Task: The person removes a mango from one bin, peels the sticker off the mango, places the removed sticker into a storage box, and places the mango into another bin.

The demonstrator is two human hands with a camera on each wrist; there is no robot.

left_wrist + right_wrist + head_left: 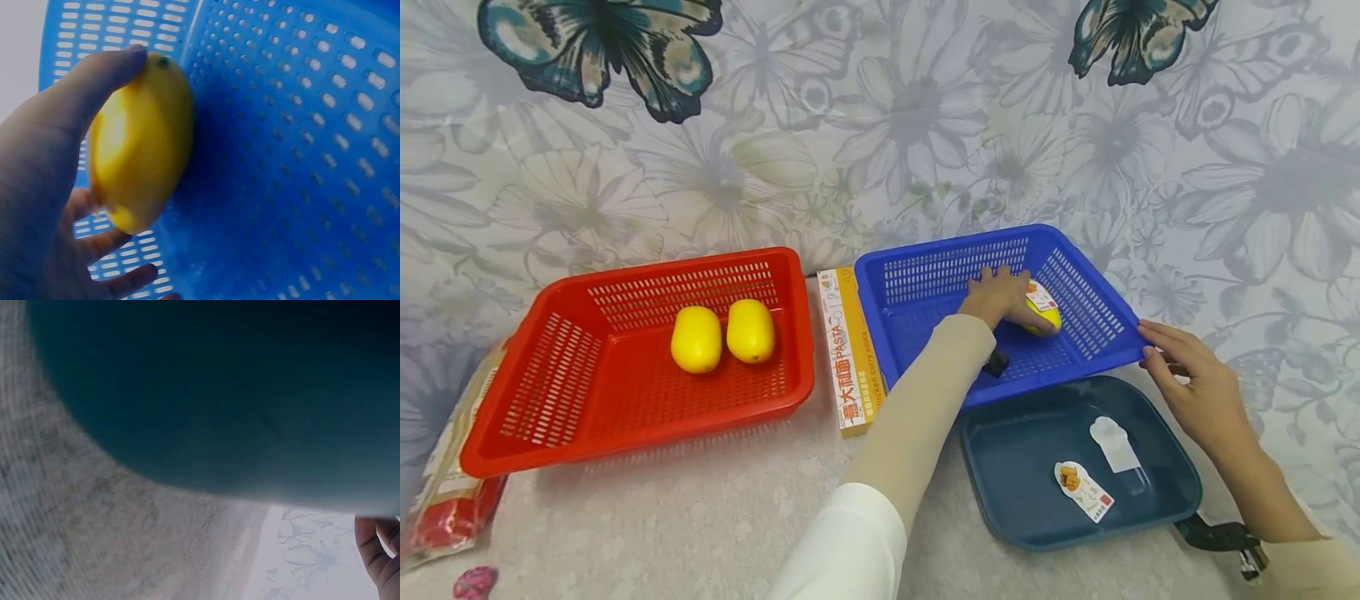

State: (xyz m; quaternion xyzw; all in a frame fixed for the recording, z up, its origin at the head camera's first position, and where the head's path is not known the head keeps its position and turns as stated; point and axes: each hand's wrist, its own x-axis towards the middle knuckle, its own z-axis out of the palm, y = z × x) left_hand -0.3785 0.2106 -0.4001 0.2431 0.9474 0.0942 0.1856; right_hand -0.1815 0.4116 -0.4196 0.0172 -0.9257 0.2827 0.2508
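Inside the blue basket (917,325), my left hand (1000,300) grips a yellow mango (1051,320) near the right end. A white printed card (1040,297) lies against the fruit's top. In the left wrist view the thumb crosses the upper end of the mango (142,147), and the fingers pass behind it. My right hand (1202,392) pinches the basket's right front corner rim between thumb and fingers. Only a few fingers of it (373,550) show at the edge of the right wrist view, where a blurred dark teal tray (206,425) fills much of the picture.
Two yellow mangoes (696,339) sit in the red basket (647,433) at left. A yellow pasta box (852,358) stands between the baskets. The teal tray (1022,521), holding two printed cards (1084,490), lies before the blue basket. A plastic packet (456,492) lies far left.
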